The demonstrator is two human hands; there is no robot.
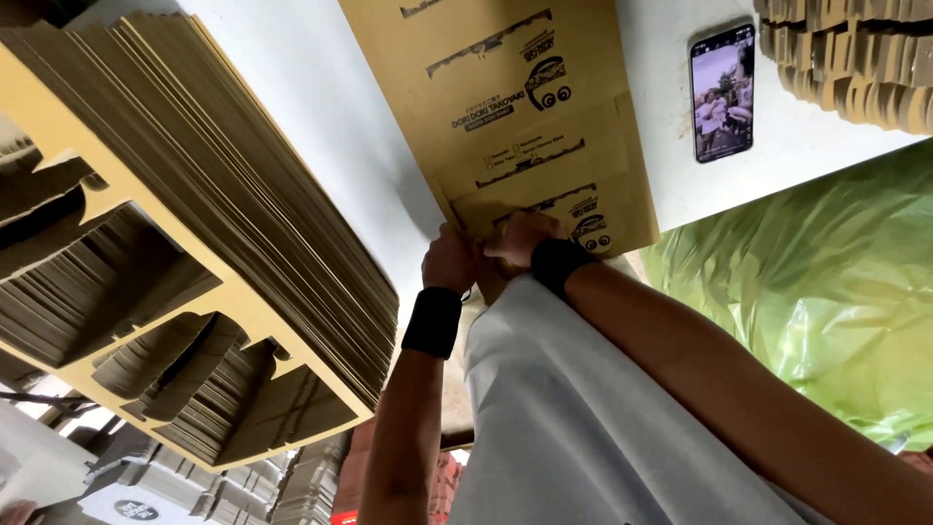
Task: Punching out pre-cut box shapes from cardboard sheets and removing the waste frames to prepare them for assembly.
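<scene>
Both the left hand (449,261) and the right hand (520,239) pinch the near edge of a flat printed brown cardboard blank (515,107) lying on the white table (321,97), barely folded, with a tall stack of die-cut cardboard blanks (194,243) untouched at left.

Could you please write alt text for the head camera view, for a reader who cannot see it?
Both hands, left hand and right hand, grip the near edge of a flat printed cardboard blank on a white table. A tall stack of die-cut cardboard blanks stands left; a smartphone lies right.
</scene>
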